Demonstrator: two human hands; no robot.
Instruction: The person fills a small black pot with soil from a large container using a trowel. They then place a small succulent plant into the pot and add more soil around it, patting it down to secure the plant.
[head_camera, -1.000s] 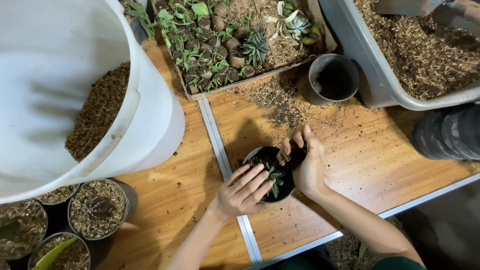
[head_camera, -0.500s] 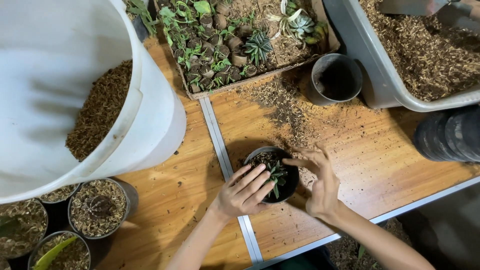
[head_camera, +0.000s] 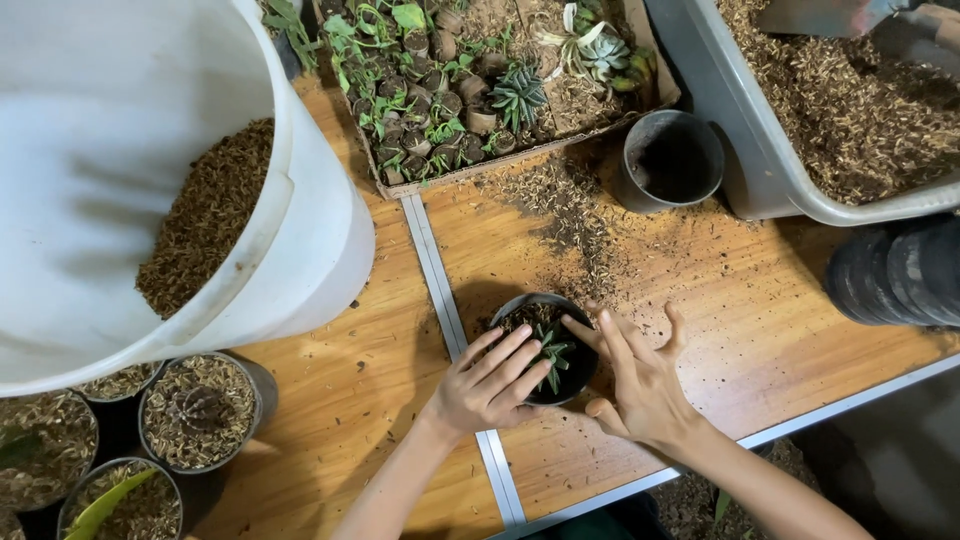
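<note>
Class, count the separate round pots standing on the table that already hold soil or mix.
5: one black pot between the hands, with a small plant; four at the lower left. Others may lie out of view.

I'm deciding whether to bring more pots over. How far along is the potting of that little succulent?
Looks done: the small succulent sits in the black pot with mix around it. In hand: the left hand rests fingers on the pot's rim and soil; the right hand is spread open beside it. Left: the grey pot stands empty, and the seedling tray holds many plants.
</note>
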